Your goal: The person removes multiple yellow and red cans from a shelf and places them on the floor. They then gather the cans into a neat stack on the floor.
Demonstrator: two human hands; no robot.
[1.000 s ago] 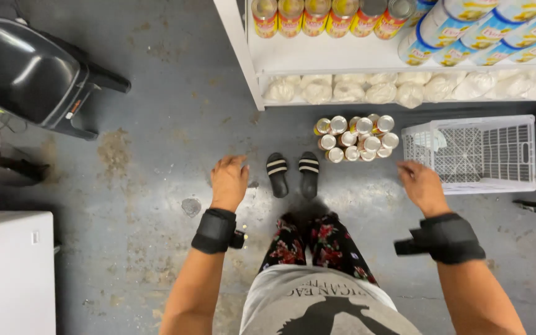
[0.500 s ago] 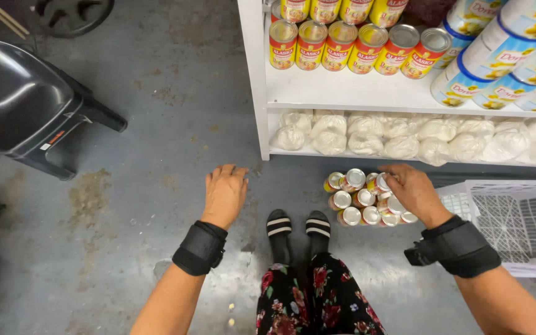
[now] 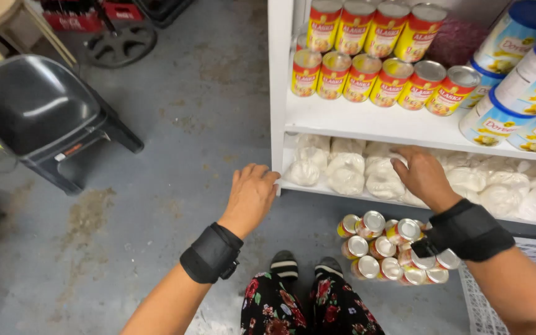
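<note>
My right hand (image 3: 422,175) reaches into the lowest level of a white shelf unit (image 3: 278,93) and rests palm down on clear plastic bags of white powder (image 3: 348,174), fingers spread. My left hand (image 3: 250,195) hovers open just off the shelf's front corner post, holding nothing. Both wrists wear black straps. On the floor below my right forearm stands a cluster of several small red-and-yellow cans (image 3: 373,245) with silver lids.
More red-and-yellow cans (image 3: 367,68) fill the shelf above, with blue-and-white tubs (image 3: 516,93) to their right. A black plastic chair (image 3: 38,118) stands at left. A white plastic crate (image 3: 497,310) sits at lower right. My sandalled feet (image 3: 305,267) are on grey concrete.
The view has tilted up toward the shelf. My right hand moved from over the floor cans up onto the bags on the bottom shelf; my left hand moved forward to the shelf corner.
</note>
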